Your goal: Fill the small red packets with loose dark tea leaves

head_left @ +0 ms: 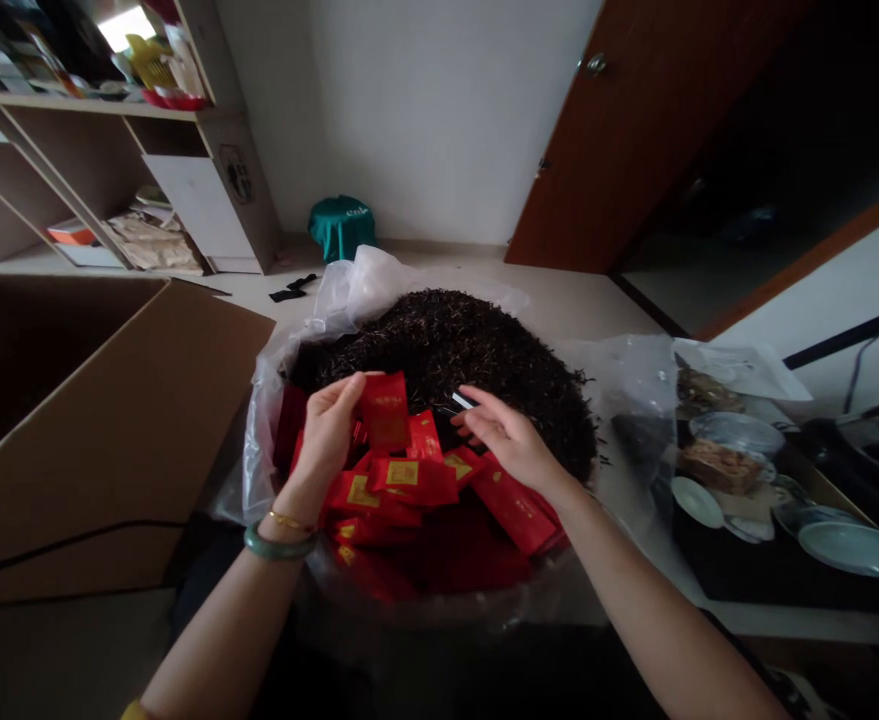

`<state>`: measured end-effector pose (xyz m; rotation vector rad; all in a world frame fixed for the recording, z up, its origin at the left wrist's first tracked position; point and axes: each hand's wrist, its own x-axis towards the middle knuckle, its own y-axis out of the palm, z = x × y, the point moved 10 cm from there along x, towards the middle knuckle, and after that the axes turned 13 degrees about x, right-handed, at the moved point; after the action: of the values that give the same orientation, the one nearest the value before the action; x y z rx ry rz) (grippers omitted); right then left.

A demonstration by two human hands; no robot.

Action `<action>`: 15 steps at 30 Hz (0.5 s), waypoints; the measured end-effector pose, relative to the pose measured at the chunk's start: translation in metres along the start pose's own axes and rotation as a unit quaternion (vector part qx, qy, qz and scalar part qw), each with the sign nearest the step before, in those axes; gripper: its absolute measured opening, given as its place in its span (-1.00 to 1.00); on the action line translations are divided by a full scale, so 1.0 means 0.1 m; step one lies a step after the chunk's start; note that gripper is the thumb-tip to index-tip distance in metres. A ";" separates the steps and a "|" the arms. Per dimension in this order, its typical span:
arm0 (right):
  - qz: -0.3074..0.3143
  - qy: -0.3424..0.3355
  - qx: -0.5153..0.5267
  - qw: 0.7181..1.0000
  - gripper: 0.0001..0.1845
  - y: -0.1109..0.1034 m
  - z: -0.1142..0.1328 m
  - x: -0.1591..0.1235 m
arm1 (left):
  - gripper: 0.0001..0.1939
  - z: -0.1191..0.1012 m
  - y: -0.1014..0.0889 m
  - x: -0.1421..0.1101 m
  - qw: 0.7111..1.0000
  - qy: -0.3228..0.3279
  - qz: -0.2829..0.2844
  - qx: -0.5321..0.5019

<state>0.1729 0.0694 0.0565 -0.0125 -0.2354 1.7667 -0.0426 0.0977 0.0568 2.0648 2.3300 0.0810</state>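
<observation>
Pinched at its edge by my left hand [329,420] is an upright red packet [386,412] with faint gold print. My right hand [508,437] has its fingers closed around a slim tool with a white end [463,400]; the rest of it is hidden or too dark to name. Both hands are above a heap of dark dried leaves [454,335] that looks like loose tea. The heap lies in a clear plastic bag [257,430]. Several red packets with gold labels [415,478] are piled on the near side of it, below my hands.
An open cardboard box [131,420] stands at the left. On the right, a dark tray [698,565] carries a clear tub [735,450], a white dish [698,500] and other dishes. Behind are a teal covered stool [341,228], a shelf unit [218,215] and a brown door [581,170].
</observation>
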 end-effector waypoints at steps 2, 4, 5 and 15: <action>0.044 0.020 -0.098 0.994 -0.57 0.04 -0.08 0.00 | -0.53 -0.09 -0.16 0.06 0.999 0.017 -0.023 0.018; 0.073 0.046 -0.201 0.976 -0.63 0.02 -0.16 0.00 | -0.55 -0.16 -0.19 0.08 0.995 0.035 -0.005 0.095; 0.083 0.063 -0.248 0.963 -0.65 -0.02 -0.19 0.00 | -0.58 -0.19 -0.16 0.08 0.987 0.047 0.016 0.152; 0.185 0.265 -0.539 0.778 -0.60 -0.34 -0.55 -0.34 | -0.71 0.05 0.36 -0.01 0.828 0.123 0.245 0.488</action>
<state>0.2204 0.0511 0.0044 -1.4521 -0.8403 1.6904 -0.0061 0.1008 0.0535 3.2211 2.0624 -1.1316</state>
